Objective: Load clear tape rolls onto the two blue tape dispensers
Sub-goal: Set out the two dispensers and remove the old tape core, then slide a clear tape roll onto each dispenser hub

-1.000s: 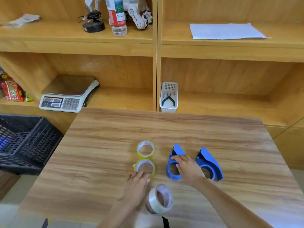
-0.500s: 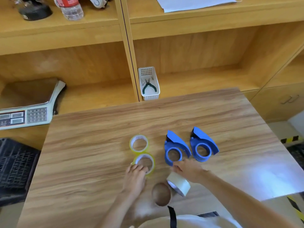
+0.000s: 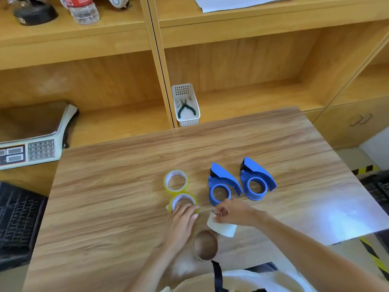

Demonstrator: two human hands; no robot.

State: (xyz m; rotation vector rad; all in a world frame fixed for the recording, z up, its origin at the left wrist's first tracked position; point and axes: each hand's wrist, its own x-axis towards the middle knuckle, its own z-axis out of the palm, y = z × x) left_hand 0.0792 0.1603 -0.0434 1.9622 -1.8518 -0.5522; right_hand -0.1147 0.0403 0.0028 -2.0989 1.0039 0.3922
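**Right hand lifts the white tape roll nearer to the dispensers**

Since half a second ago the right hand (image 3: 233, 213) has raised the white tape roll (image 3: 222, 227) a little and brought it closer to the left blue dispenser (image 3: 221, 186); the fingers are closed on the top edge of the roll, which is tilted and seems to be off the bench (image 3: 105, 197). The left hand (image 3: 183, 222) stays flat, fingers together, with the fingertips resting on the near yellowish tape roll (image 3: 183, 202); it grips nothing. Just near of both hands a brown round object (image 3: 205, 245) is seen, and I cannot tell what it is.

Touching the near roll on its far side lies the far yellowish tape roll (image 3: 175, 181), flat on the bench. To the right of the rolls the two dispensers lie side by side, the right blue dispenser (image 3: 256, 182) just beside the left one, both with empty hubs.

Beyond the far edge of the bench a white basket (image 3: 186, 121) with pliers (image 3: 186, 108) sits on the shelf, and a scale (image 3: 31, 144) is at the far left.
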